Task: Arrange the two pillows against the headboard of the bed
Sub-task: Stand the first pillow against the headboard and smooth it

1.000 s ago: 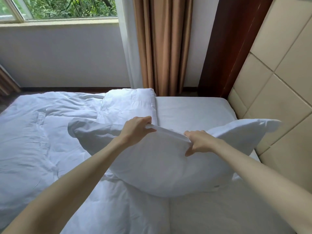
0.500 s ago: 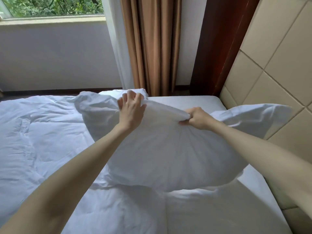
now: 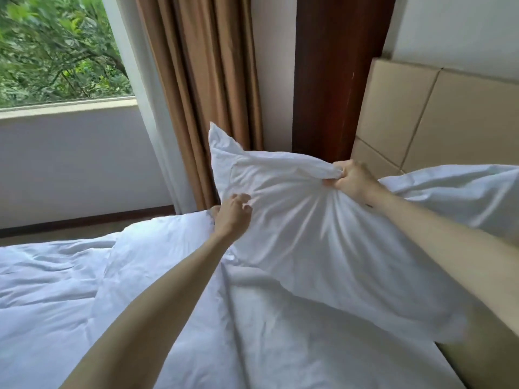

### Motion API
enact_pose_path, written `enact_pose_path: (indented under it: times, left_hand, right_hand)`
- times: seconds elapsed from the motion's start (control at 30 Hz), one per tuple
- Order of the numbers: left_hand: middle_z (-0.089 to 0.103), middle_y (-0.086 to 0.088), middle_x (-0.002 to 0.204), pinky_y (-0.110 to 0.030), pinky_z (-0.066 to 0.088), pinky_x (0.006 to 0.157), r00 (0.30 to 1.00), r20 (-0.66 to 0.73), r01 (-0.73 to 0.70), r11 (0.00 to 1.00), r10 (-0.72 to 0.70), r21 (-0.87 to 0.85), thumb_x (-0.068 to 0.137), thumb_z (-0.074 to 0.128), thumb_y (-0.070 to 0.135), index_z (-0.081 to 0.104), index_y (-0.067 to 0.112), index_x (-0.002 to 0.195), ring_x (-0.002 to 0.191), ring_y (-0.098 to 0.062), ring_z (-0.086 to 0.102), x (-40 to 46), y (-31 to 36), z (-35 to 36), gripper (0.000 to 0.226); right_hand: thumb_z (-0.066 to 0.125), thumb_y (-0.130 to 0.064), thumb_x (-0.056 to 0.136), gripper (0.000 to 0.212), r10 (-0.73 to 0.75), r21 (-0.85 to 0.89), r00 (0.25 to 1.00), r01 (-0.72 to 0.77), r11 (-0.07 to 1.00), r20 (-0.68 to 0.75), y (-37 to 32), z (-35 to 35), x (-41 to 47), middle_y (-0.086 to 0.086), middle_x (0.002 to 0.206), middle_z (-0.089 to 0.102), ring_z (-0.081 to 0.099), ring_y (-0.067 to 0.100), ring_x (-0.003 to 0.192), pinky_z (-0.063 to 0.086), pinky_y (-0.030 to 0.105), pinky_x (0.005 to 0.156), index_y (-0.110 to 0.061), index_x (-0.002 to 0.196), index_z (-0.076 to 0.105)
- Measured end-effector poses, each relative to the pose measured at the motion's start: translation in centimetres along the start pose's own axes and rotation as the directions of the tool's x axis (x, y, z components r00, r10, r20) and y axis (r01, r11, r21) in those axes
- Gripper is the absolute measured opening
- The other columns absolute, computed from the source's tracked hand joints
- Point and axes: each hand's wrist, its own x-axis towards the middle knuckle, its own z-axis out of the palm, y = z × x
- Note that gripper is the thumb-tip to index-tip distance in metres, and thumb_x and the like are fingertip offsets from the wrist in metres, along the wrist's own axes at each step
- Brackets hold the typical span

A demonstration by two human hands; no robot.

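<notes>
One white pillow (image 3: pixel 303 242) hangs tilted above the bed, its left corner pointing up and its right end reaching behind my right forearm toward the beige padded headboard (image 3: pixel 449 122). My right hand (image 3: pixel 351 181) is clenched on a bunch of fabric at the pillow's top edge. At the pillow's left side, my left hand (image 3: pixel 231 217) has its fingers curled on the front and its thumb at the edge. I see no second pillow.
A rumpled white duvet (image 3: pixel 70 290) covers the bed below and to the left. Tan curtains (image 3: pixel 202 94) and a dark wooden post (image 3: pixel 337 80) stand behind the pillow. A window (image 3: pixel 56 46) and a low wall are at the left.
The pillow has risen and swung toward the headboard, its left corner now up. My left hand has slid from the top edge down to the left side. My right hand keeps its grip.
</notes>
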Motion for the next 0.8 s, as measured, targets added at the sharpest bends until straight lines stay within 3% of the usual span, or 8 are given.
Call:
enact_pose_path:
  times: [0.1, 0.2, 0.3, 0.4, 0.47, 0.57, 0.63, 0.8]
  left_hand:
    - [0.064, 0.000, 0.120, -0.036, 0.035, 0.089, 0.999, 0.029, -0.027, 0.994, 0.030, -0.104, 0.087, 0.041, 0.014, 0.066, 0.022, 0.110, 0.110, -0.023, 0.058, 2.8, 2.4, 2.4, 0.034]
    - [0.067, -0.002, 0.116, -0.039, 0.051, 0.083, 0.996, 0.073, -0.030, 0.970, 0.049, -0.242, 0.089, 0.038, 0.017, 0.064, 0.021, 0.112, 0.099, -0.024, 0.061, 5.0, 4.2, 4.5, 0.035]
    - [0.064, -0.002, 0.117, -0.044, 0.054, 0.081, 0.995, 0.072, -0.048, 0.967, 0.068, -0.251, 0.089, 0.036, 0.019, 0.061, 0.022, 0.115, 0.097, -0.027, 0.061, 6.9, 4.9, 6.5, 0.037]
    - [0.061, -0.004, 0.119, -0.046, 0.051, 0.087, 0.994, 0.069, -0.071, 0.973, 0.088, -0.221, 0.089, 0.039, 0.015, 0.058, 0.018, 0.117, 0.103, -0.027, 0.058, 7.8, 4.2, 9.5, 0.034]
    - [0.061, -0.005, 0.120, -0.045, 0.049, 0.090, 0.991, 0.096, -0.069, 0.975, 0.091, -0.210, 0.089, 0.041, 0.012, 0.057, 0.015, 0.119, 0.105, -0.027, 0.057, 7.5, 3.6, 11.3, 0.035]
    - [0.061, -0.006, 0.120, -0.043, 0.049, 0.090, 0.980, 0.152, -0.093, 0.971, 0.128, -0.222, 0.091, 0.042, 0.009, 0.054, 0.012, 0.124, 0.106, -0.024, 0.056, 6.5, 3.0, 13.8, 0.036]
    - [0.062, -0.003, 0.117, -0.040, 0.051, 0.085, 0.968, 0.180, -0.127, 0.960, 0.175, -0.250, 0.091, 0.042, 0.008, 0.056, 0.014, 0.121, 0.102, -0.020, 0.056, 5.9, 3.3, 15.0, 0.034]
    - [0.062, 0.000, 0.112, -0.028, 0.048, 0.083, 0.949, 0.224, -0.151, 0.943, 0.223, -0.297, 0.092, 0.042, 0.007, 0.060, 0.016, 0.114, 0.098, -0.015, 0.056, 4.7, 5.1, 16.7, 0.030]
  right_hand:
    - [0.068, -0.026, 0.077, 0.015, 0.021, -0.037, 0.996, -0.024, 0.999, -0.084, 2.0, -1.8, 3.8, 0.001, 0.072, 0.067, 0.062, 0.021, 0.073, 0.046, 0.031, 0.065, -0.022, 0.064, 0.061]
    - [0.065, -0.037, 0.076, 0.021, 0.023, -0.112, 0.974, -0.049, 0.993, -0.227, 4.3, -3.6, 7.7, 0.005, 0.074, 0.068, 0.062, 0.025, 0.074, 0.050, 0.038, 0.067, -0.017, 0.071, 0.064]
    - [0.063, -0.032, 0.079, 0.030, 0.049, -0.171, 0.939, -0.113, 0.979, -0.340, 7.0, -5.3, 11.4, 0.009, 0.072, 0.056, 0.055, 0.026, 0.074, 0.051, 0.044, 0.070, -0.021, 0.060, 0.044]
    - [0.057, -0.031, 0.088, 0.022, 0.202, -0.256, 0.894, -0.321, 0.912, -0.400, 11.4, -5.7, 12.7, 0.021, 0.103, 0.057, 0.056, 0.034, 0.098, 0.049, 0.050, 0.086, -0.013, 0.086, 0.047]
    - [0.053, -0.032, 0.091, 0.037, 0.350, -0.347, 0.877, -0.457, 0.819, -0.328, 15.3, -5.2, 12.3, 0.023, 0.131, 0.047, 0.049, 0.042, 0.118, 0.043, 0.052, 0.096, -0.005, 0.114, 0.046]
    - [0.055, -0.046, 0.086, 0.071, 0.567, -0.401, 0.807, -0.580, 0.709, -0.165, 19.7, -3.9, 9.5, 0.014, 0.152, 0.027, 0.034, 0.037, 0.135, 0.031, 0.052, 0.109, -0.008, 0.141, 0.032]
    - [0.055, -0.053, 0.084, 0.081, 0.623, -0.416, 0.775, -0.603, 0.680, -0.107, 21.8, -3.5, 7.9, 0.012, 0.154, 0.024, 0.028, 0.037, 0.138, 0.028, 0.051, 0.110, -0.012, 0.147, 0.024]
    - [0.057, -0.057, 0.081, 0.083, 0.626, -0.444, 0.776, -0.586, 0.678, -0.069, 24.1, -2.4, 5.7, 0.010, 0.148, 0.033, 0.037, 0.032, 0.134, 0.037, 0.049, 0.103, -0.011, 0.143, 0.026]
